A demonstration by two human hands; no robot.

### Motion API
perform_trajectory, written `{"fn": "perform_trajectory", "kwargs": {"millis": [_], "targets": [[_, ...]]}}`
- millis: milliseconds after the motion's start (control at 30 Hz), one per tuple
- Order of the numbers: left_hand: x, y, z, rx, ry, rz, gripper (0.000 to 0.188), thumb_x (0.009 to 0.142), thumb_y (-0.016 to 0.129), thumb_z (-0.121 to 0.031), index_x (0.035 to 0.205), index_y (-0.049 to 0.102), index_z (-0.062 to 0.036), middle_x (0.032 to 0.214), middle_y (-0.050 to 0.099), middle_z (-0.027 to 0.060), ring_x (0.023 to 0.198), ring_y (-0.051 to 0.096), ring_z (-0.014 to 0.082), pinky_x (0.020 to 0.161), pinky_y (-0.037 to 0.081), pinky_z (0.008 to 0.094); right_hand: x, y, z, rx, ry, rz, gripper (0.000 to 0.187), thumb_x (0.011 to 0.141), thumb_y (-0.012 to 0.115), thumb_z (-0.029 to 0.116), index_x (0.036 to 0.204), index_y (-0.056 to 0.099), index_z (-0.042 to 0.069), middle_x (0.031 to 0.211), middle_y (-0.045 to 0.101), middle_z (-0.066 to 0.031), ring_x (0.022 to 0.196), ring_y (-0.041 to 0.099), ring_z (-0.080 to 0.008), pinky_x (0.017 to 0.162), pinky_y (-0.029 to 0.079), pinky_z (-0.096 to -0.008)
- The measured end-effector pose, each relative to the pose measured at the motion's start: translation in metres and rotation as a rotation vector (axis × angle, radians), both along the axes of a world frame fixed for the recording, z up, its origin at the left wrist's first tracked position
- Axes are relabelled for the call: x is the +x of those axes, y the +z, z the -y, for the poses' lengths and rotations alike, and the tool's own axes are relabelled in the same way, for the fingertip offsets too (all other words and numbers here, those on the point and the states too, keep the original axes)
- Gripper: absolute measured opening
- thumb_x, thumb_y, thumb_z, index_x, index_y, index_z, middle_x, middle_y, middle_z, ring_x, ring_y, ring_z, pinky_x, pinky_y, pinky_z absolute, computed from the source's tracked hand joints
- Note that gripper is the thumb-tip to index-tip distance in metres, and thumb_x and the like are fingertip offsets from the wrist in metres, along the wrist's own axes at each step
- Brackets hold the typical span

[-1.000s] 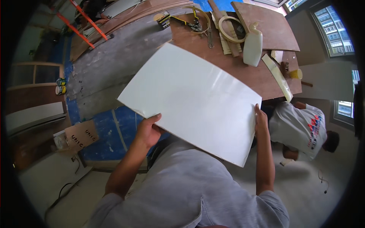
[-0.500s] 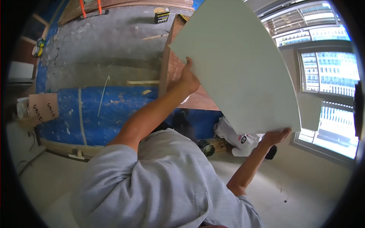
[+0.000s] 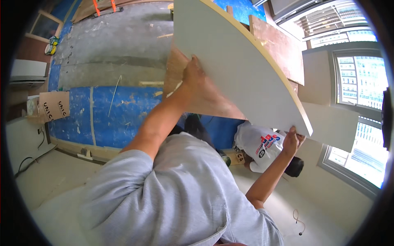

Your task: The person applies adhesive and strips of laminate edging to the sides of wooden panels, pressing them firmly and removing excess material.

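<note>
1. Head view: a pale board [image 3: 242,69] is held tilted in the air above the brown bench [image 3: 213,102], jutting past its near right corner; contact between them cannot be told.
2. Left hand [image 3: 193,74] grasps the board's left edge, over the bench's left part; some fingers are hidden. That forearm slants forward, elbow out.
3. Right hand [image 3: 292,141] pinches the board's nearest corner, thumb on the visible face, fingers curled below; the elbow is bent.
4. Turning both hands together should stop so wide a board twisting.
5. A stooping co-worker [image 3: 262,145] is near that corner, so holding it high seems wise.
</note>
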State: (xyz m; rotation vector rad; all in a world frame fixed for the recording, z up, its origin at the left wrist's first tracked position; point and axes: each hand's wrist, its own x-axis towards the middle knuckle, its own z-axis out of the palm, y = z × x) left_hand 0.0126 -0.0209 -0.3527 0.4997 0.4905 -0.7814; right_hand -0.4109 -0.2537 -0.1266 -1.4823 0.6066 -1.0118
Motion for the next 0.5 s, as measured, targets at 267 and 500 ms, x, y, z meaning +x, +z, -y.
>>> {"fn": "perform_trajectory", "kwargs": {"millis": [267, 500], "targets": [[-0.037, 0.053, 0.024, 0.353, -0.225, 0.364, 0.074, 0.094, 0.072, -0.003, 0.153, 0.027, 0.0008, 0.150, 0.047, 0.0238, 0.136, 0.053, 0.0399, 0.105, 0.055, 0.0491, -0.017, -0.017, 0.036, 0.109, 0.072, 0.053, 0.050, 0.086, 0.071, -0.012, 0.134, 0.060, -0.008, 0.126, 0.069, -0.0125, 0.116, 0.066, -0.0220, 0.104, 0.051, -0.0372], [-0.052, 0.070, 0.028, 0.618, -0.323, 0.486, 0.061, 0.095, 0.072, -0.005, 0.146, 0.039, -0.0010, 0.139, 0.054, 0.0206, 0.125, 0.059, 0.0373, 0.100, 0.058, 0.0491, -0.016, -0.036, 0.036, 0.139, 0.194, 0.100, 0.042, 0.087, 0.075, -0.008, 0.127, 0.065, -0.005, 0.116, 0.070, -0.0085, 0.103, 0.067, -0.0181, 0.095, 0.052, -0.0348]]}}
